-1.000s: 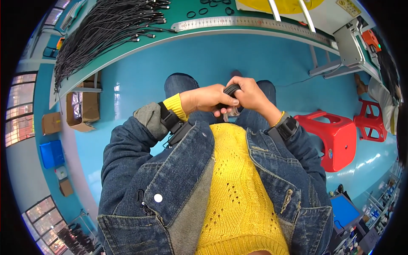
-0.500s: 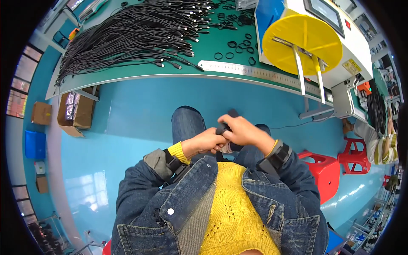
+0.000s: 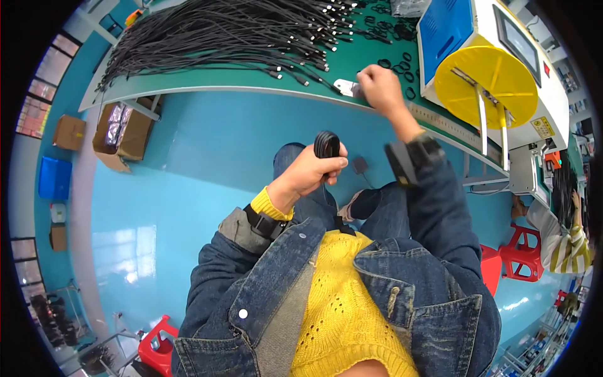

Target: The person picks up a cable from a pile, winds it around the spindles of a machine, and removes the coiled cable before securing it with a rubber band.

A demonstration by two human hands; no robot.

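A coiled black cable [image 3: 326, 144] stands up out of my left hand [image 3: 313, 168], whose fingers are wrapped round it above my lap. Over the front part of the green table [image 3: 207, 80], my right hand [image 3: 382, 91] is closed, its fingertips turned down and partly hidden; what they hold, if anything, I cannot make out. Beneath that hand runs a steel ruler [image 3: 443, 120] along the table edge. Several black rings [image 3: 402, 64] lie just beyond and to the right of it. A heap of black cables [image 3: 207, 38] with metal-tipped plugs covers the table's left part.
At the table's right stands a white and blue machine with a yellow disc [image 3: 487, 85] and protruding rods. An open cardboard box [image 3: 129, 135] sits under the left end. Red stools [image 3: 522, 252] are on the floor at right, with another person's striped sleeve [image 3: 568, 251] near them.
My hands were together over my lap and are now apart. The right hand has reached forward to the table, while the left keeps the coiled cable and lifts it slightly.
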